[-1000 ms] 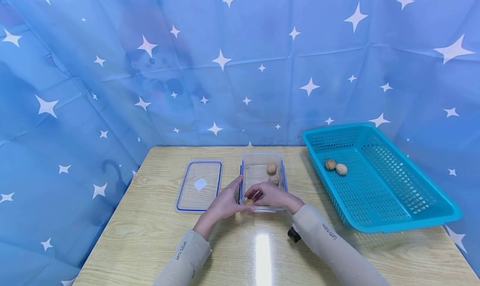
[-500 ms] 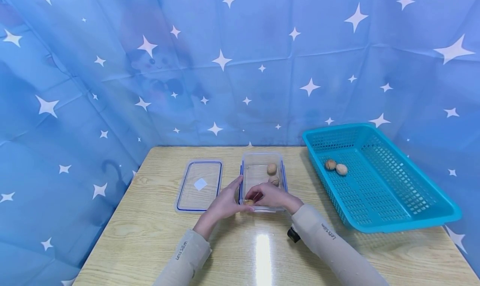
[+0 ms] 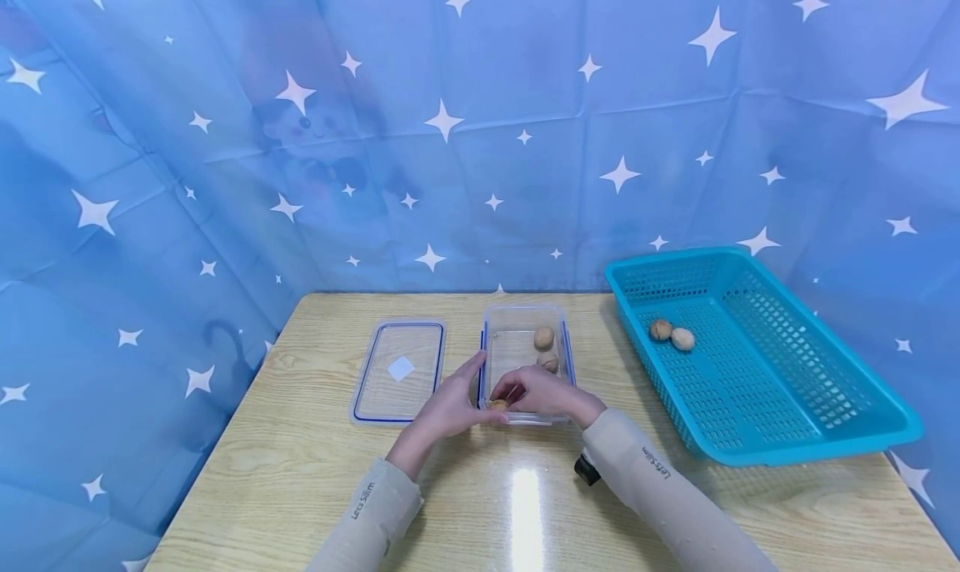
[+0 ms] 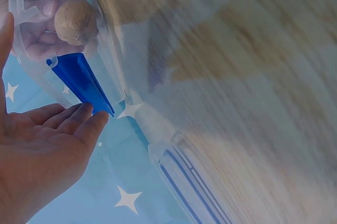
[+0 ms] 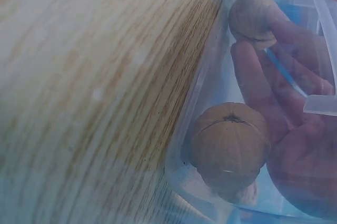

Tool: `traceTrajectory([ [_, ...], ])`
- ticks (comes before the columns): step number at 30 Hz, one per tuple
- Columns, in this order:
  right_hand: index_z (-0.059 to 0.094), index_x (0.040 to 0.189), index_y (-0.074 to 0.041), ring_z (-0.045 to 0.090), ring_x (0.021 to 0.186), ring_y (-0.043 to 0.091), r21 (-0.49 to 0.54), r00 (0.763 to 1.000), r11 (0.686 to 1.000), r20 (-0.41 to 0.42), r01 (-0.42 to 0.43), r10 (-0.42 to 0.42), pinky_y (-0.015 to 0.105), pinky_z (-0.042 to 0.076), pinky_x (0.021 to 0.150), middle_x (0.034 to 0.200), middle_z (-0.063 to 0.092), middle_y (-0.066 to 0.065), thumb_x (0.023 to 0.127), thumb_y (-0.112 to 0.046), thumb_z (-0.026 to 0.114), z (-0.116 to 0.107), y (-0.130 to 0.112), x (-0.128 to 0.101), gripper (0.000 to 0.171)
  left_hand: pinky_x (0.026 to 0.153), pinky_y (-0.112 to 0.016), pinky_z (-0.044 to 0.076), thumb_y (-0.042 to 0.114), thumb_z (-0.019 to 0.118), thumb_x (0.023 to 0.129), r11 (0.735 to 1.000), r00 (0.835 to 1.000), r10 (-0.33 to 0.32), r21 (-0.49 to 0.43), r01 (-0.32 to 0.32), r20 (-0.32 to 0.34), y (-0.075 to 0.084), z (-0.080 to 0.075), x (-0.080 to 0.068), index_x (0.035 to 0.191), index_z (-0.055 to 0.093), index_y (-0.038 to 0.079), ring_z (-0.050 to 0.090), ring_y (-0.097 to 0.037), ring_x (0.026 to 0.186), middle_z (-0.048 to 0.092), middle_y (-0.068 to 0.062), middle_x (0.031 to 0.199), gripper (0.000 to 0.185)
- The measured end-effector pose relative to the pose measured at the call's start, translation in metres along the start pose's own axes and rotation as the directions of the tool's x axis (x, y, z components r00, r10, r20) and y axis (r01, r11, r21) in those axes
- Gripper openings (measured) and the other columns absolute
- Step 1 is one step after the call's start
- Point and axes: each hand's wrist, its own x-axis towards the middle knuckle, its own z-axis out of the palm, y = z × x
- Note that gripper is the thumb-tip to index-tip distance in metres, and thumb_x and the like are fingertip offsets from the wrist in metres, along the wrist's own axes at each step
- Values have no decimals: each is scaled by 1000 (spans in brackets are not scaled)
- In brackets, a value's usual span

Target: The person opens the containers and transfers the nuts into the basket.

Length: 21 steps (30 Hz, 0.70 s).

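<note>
head view first: my left hand (image 3: 448, 405) lies flat against the near left corner of the clear plastic box (image 3: 525, 351), fingers straight and together, touching the wall as if to brace it so it does not slide on the glossy wooden table (image 3: 315, 464). my right hand (image 3: 542, 391) reaches down over the near rim into the box, fingers curled toward a walnut (image 3: 498, 403) that sits in the corner just under its fingertips; whether the fingers actually pinch it or only touch it i cannot tell from here. two more walnuts (image 3: 544, 338) lie beyond the right hand, toward the far end of the box.

through the left wrist camera the box wall is thin, see-through and slightly cloudy, with a stiff blue latch (image 4: 81, 83) right at my fingertips (image 4: 87, 124), and the nut (image 4: 76, 21) shows round and matte tan behind it. the right wrist view looks in through the clear plastic: a ridged, seamed shell close up, hard and dry-looking, with my fingers (image 5: 263, 92) seen through the plastic beside it.

left of the left hand, lying flat on the table, is the box's lid (image 3: 399, 370), clear with a blue seal. well off to the right of the right hand sits a teal mesh basket (image 3: 810, 439) with a further pair of nuts (image 3: 672, 334) in it.
</note>
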Motion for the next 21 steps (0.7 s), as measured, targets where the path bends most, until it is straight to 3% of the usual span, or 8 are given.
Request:
traceTrajectory([
  [15,71,115,-4,71,102,25,13,999,999,-31,-37,37,27,60,86,113,73,12,89,0,68,-4,-8,-4,26,121,-51,32,53,85,72,1000,1000,-7,6,7,7,-1,0,1,159,22,9,31,-37,149,25,-15,165,116],
  [21,70,116,-2,70,103,28,30,999,1000,-35,-8,9,31,60,88,114,73,13,90,-5,71,-9,-13,-5,27,121,-51,32,51,85,73,1000,1000,-11,-1,11,9,-2,1,0,159,22,9,30,-36,150,25,-14,165,115],
])
